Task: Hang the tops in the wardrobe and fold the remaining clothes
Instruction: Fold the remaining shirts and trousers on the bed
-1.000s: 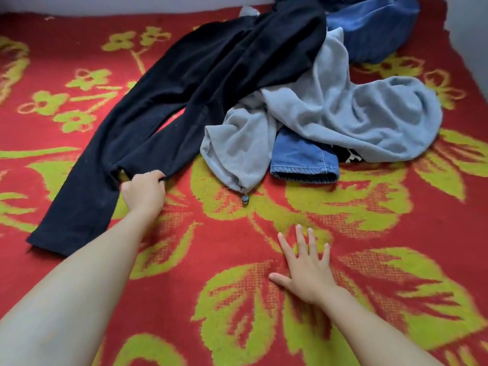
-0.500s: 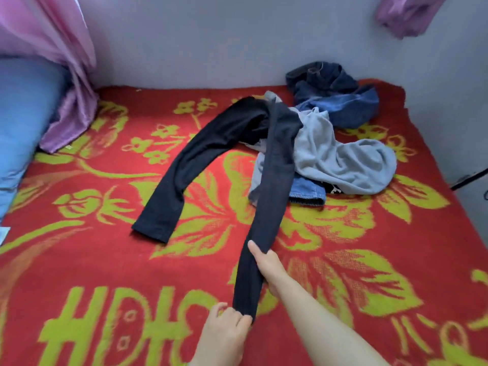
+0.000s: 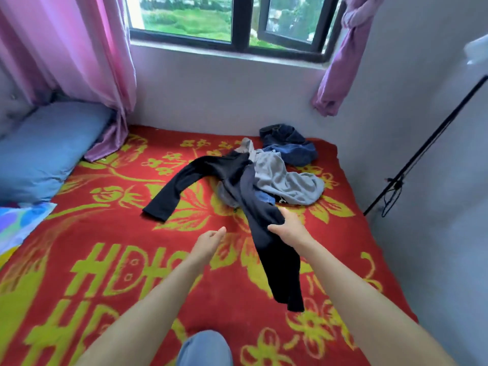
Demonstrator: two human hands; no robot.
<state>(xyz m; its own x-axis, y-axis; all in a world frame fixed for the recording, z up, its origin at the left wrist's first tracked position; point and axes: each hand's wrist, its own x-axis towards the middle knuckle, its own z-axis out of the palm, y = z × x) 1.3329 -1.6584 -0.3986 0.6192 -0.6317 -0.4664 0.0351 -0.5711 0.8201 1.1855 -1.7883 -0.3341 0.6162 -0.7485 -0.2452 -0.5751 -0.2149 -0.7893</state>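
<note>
Black trousers [image 3: 200,173] lie on the red and yellow blanket [image 3: 105,247]. One leg stretches left across the blanket. My right hand [image 3: 289,228] grips the other leg and lifts it, so its end hangs down in front of me. Beside it, my left hand [image 3: 210,240] hovers with its fingers loosely curled and holds nothing. Behind the trousers sits a pile with a light grey garment [image 3: 287,180], a bit of blue denim under it and dark blue jeans [image 3: 290,146] at the back.
A blue pillow [image 3: 45,149] lies at the left by pink curtains [image 3: 66,48]. A window [image 3: 229,19] is above the bed's far side. A black stand [image 3: 422,149] leans at the right wall. My knee [image 3: 204,348] shows at the bottom.
The view has pulled back and up from the bed. My left hand let go of the trouser leg's end. My right hand has raised that leg higher.
</note>
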